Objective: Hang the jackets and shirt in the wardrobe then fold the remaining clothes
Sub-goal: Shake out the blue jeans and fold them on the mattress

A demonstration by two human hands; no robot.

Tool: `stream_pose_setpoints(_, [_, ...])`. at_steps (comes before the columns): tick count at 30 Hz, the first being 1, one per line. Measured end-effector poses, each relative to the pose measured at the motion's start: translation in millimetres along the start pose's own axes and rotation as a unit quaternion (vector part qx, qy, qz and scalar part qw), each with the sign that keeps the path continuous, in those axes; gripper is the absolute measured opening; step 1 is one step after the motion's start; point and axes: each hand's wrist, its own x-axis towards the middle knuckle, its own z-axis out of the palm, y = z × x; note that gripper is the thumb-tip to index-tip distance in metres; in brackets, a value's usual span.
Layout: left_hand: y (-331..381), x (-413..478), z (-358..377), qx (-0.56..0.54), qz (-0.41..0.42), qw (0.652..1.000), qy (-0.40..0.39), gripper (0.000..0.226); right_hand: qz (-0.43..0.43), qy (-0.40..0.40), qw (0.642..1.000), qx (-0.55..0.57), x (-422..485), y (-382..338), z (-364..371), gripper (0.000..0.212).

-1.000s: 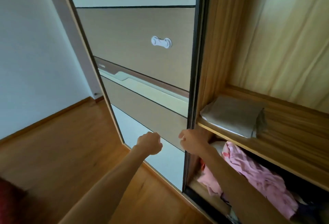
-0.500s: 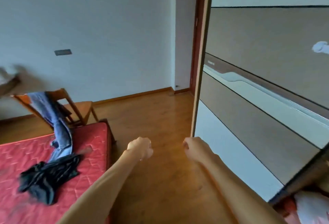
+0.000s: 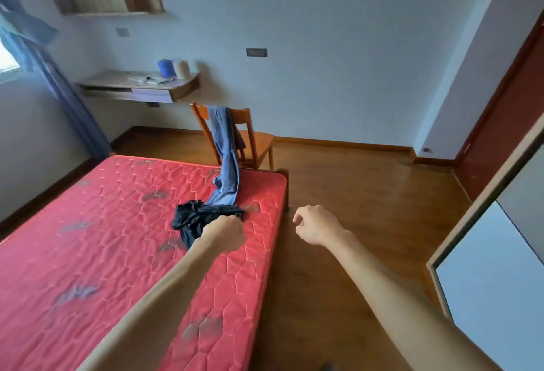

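Observation:
A crumpled black garment (image 3: 190,218) lies on the red mattress (image 3: 103,238) near its right edge. Blue jeans (image 3: 226,161) hang from the back of a wooden chair (image 3: 260,142) and trail down onto the mattress, touching the black garment. My left hand (image 3: 226,233) is a closed fist in front of the black garment's near edge; I cannot see any cloth in its grip. Over the wooden floor to the right, my right hand (image 3: 316,225) is loosely curled with nothing in it. The wardrobe's sliding door (image 3: 485,276) shows at the right edge.
A wall-mounted desk (image 3: 138,88) with two yarn cones and papers is at the back left, beside a blue curtain (image 3: 73,111). A dark red door (image 3: 506,123) stands at the far right. Wooden floor (image 3: 368,194) runs between mattress and wardrobe.
My view has swung left from the wardrobe's shelves and door to the mattress. Both fists came off the sliding door, and the left one now sits by the black garment.

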Motion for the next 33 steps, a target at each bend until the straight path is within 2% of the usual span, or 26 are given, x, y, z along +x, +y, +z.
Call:
stream_pose_setpoints(3, [-12.8,20.6,-14.0,0.002,-0.033,0.999,-0.006,0.014,-0.034,-0.014,0.999,-0.009,46.3,-11.5,1.7,0.027])
stream_pose_setpoints(8, [-19.3,75.2,-39.1,-0.003,-0.085,0.996,0.013,0.026,-0.088,-0.035,0.995,-0.028,133.3,-11.9,-11.7,0.03])
stream_pose_setpoints(14, [-28.9,139.3,-71.8,-0.015,-0.153,0.988,0.02,0.018,-0.132,-0.054,0.989,-0.034,236.7,-10.6,-35.9,0.032])
stream_pose_setpoints(17, [-40.7,164.1,-80.8,-0.044,-0.185,0.982,0.014,0.022,-0.148,-0.07,0.986,-0.031,278.1,-14.4,-36.7,0.032])
stream_pose_setpoints(26, [-98.9,221.4,-81.2,-0.097,-0.248,0.964,-0.002,0.029,-0.194,-0.137,0.971,-0.036,383.6,-50.6,-1.2,0.029])
stream_pose_setpoints(33, [-162.0,301.3,-81.7,-0.158,-0.276,0.948,0.006,0.032,-0.21,-0.166,0.961,-0.069,481.1,-89.3,22.4,0.027])
